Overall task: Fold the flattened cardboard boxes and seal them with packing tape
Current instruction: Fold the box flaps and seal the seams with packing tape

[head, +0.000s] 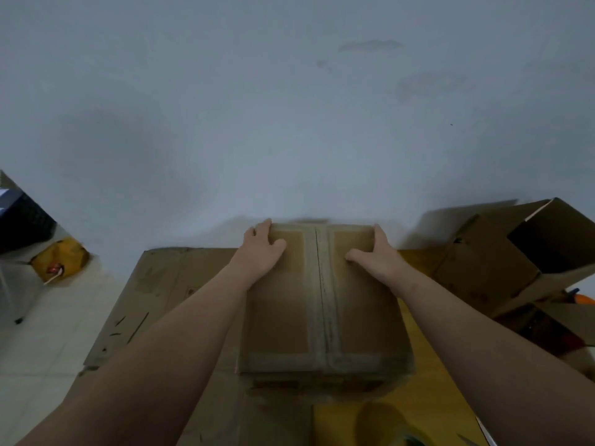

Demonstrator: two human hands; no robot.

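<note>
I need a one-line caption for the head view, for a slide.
Left hand and right hand hold the far corners of a taped box on flattened cardboard.

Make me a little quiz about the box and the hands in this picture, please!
1. True or false: the top flaps of the box stand wide open.
2. Pick one. Where do the left hand and the right hand grip the box? A: the near edge. B: the far corners. C: underneath.
3. Fill the gap: the box rests on a flat sheet of ____.

Key
1. False. The flaps are shut, with tape along the middle seam.
2. B.
3. Cardboard.
</note>
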